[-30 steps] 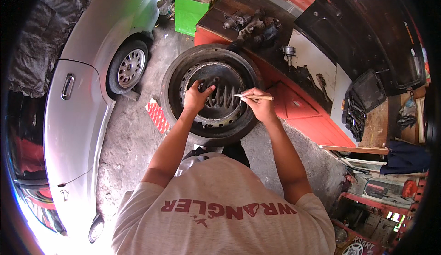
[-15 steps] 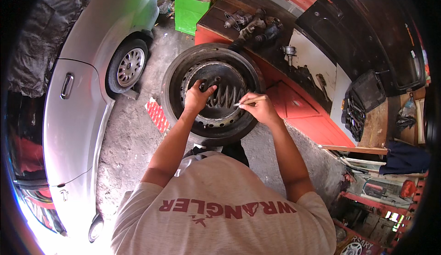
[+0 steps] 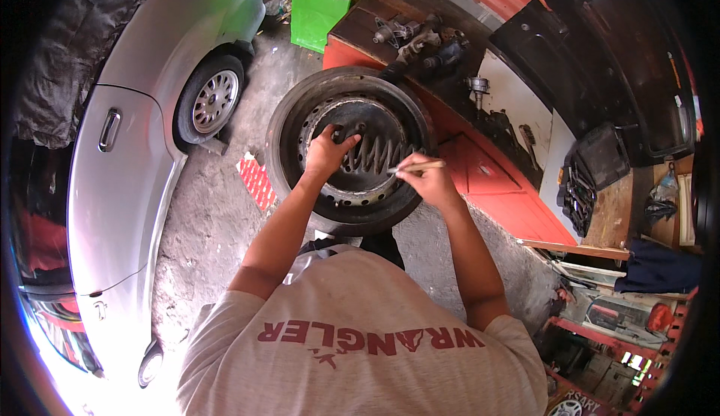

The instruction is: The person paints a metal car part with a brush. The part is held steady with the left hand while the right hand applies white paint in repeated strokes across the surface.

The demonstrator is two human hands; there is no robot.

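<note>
A dark coil spring [image 3: 373, 154] lies on its side across a wheel [image 3: 300, 184] with a tyre, which lies flat in front of me. My left hand [image 3: 328, 154] is closed on the spring's left end, thumb stretched along its near coils. Between the fingers and thumb of my right hand [image 3: 429, 182] is a slim brush [image 3: 420, 166] with a pale wooden handle. Its greyish tip points left, close to the spring's right-hand coils; whether it touches them I cannot tell.
Along the right runs a red workbench [image 3: 487, 191] bearing greasy metal parts [image 3: 442, 52], a wire brush [image 3: 528, 140] and an open tool case [image 3: 581, 184]. A silver car [image 3: 124, 184] stands at the left. A red-and-white patterned piece [image 3: 257, 182] lies on the concrete floor.
My right hand and the brush have shifted slightly right and nearer to me. My left hand stays on the spring, and the whole view has moved a little.
</note>
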